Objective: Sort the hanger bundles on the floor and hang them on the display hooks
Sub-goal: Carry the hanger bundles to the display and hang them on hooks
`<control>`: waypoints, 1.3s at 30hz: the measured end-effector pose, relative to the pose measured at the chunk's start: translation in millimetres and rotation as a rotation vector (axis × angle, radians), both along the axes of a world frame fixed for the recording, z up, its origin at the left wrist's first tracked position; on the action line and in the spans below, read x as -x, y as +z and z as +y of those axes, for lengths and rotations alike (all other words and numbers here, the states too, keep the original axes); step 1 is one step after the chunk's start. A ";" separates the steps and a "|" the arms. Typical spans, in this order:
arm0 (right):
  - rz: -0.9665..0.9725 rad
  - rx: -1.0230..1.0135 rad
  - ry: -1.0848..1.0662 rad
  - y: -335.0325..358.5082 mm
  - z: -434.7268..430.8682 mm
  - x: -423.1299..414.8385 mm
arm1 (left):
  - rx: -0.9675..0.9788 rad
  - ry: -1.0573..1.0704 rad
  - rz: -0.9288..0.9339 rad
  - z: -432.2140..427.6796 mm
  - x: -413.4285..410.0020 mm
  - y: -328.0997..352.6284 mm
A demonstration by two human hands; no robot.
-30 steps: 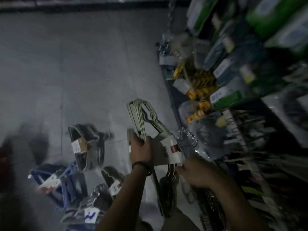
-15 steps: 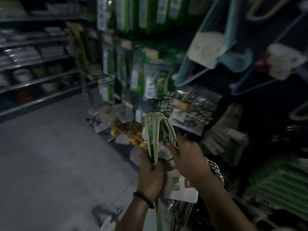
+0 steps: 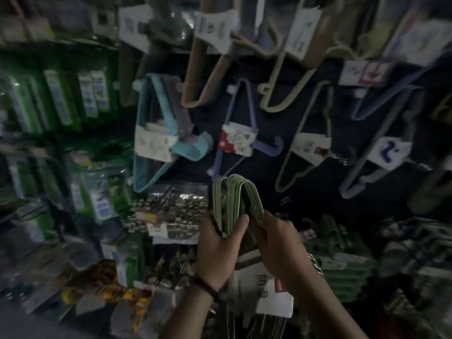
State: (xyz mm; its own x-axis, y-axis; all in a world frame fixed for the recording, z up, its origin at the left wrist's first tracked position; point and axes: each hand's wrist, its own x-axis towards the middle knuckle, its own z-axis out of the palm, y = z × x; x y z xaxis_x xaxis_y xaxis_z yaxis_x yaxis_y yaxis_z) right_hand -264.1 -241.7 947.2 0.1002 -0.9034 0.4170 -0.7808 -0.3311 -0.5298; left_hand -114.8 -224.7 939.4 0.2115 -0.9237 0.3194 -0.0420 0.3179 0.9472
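- While the head view is dim and smeared, I can make out my left hand [image 3: 221, 245] clenched around the necks of the green hanger bundle [image 3: 236, 201], thumb pressed across the front of the wires.
- My right hand [image 3: 276, 243] grips the same bundle from the other side, fingers wrapped just below the hook curve.
- I have the bundle raised in front of the display wall [image 3: 269, 167], its hooks pointing up and touching none of the hung stock.
- Its white paper label [image 3: 271, 294] hangs below my hands, between my forearms, with a red patch at one edge.
- A dark band [image 3: 205, 287] circles my left wrist.
- Above the bundle, a blue hanger set [image 3: 161, 133], a purple set with a red-and-white label [image 3: 238, 140], and pale grey sets [image 3: 308, 145] hang on the wall.
- To the right of my hands, well below those sets, sits a stack of green hangers [image 3: 337, 253].
- Left of my hands, a clear bag of metal clips [image 3: 171, 211] hangs beside green-packaged goods [image 3: 61, 99].
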 end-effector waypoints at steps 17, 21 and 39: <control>-0.072 0.064 -0.527 81.6 97.3 227.4 | 0.040 -0.603 -0.192 -34.5 218.5 69.2; -0.096 0.100 -0.644 101.0 134.1 260.7 | 0.099 -0.604 -0.225 -33.9 256.7 80.0; -0.171 0.231 -0.743 140.6 105.9 464.3 | 0.388 -0.602 -0.356 -45.9 383.8 147.0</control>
